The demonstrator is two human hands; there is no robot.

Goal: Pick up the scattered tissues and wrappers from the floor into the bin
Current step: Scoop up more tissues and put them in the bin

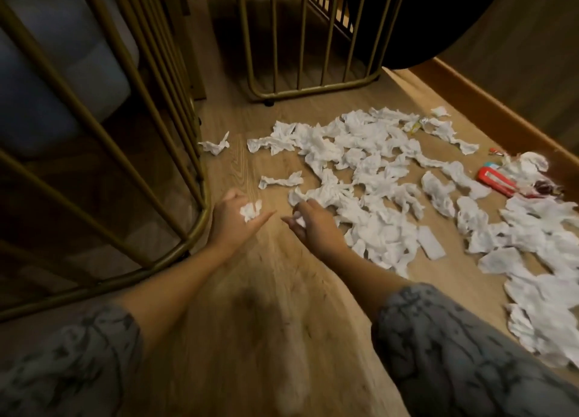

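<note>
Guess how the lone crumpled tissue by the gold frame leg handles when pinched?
The lone tissue is crumpled and thin, so probably very light and floppy. It should crush rather than slip. Twisted, irregular folds suggest it won't roll, though a push may just skid it along the wooden floor.

1 head-worn wide-angle view looks forward and steeply down, close over the wooden floor (pixel 250 275); the gold bar frame (pixel 175 140) stands left of the floor's bare middle strip.
</note>
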